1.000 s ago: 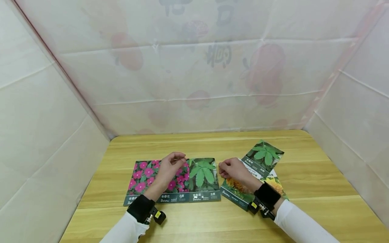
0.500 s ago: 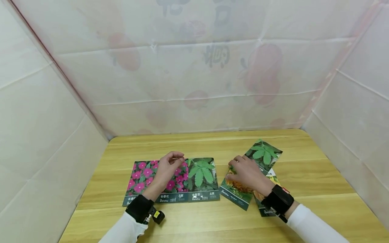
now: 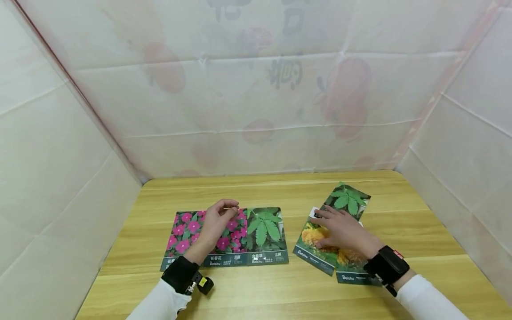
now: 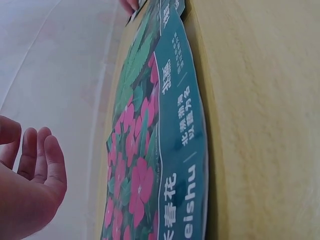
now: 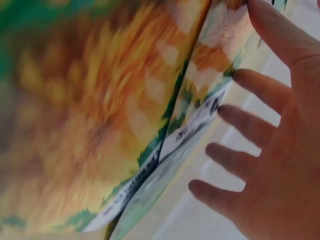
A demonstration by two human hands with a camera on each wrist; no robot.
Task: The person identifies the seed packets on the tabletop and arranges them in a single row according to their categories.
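On a pale wooden table [image 3: 256, 295], enclosed by a whitish sheet [image 3: 224, 102] with faint reddish prints: glossy picture packets in two groups, one under each hand or close by. To the left, a neat straight row of three, left to right: an outer pink packet [image 3: 184, 235], partly hidden behind the left arm [image 3: 198, 252]; an inner pink packet [image 3: 230, 242], also of pink flowers; and a green-leaf packet [image 3: 266, 235], close up against its neighbour. Above the pink flowers, the left hand [image 3: 218, 221], with loosely bent fingers and thumb near one fingertip; grip slack and empty, with a clear gap down to the packets in the left wrist view. To the right, well apart from the row, a looser, tilted group: a yellow-flower packet [image 3: 314, 238] on a slant; close beside it, an orange-flower packet [image 3: 354, 269], partly covered; and behind both, a second leaf packet [image 3: 347, 198]. Across the middle of this group, the right hand [image 3: 346, 229], with spread, fairly straight fingers; grip released, around nothing. Contact between fingertips and packets: impossible to tell. On both wrists, black bands [image 3: 182, 273], with white sleeves [image 3: 430, 300] behind
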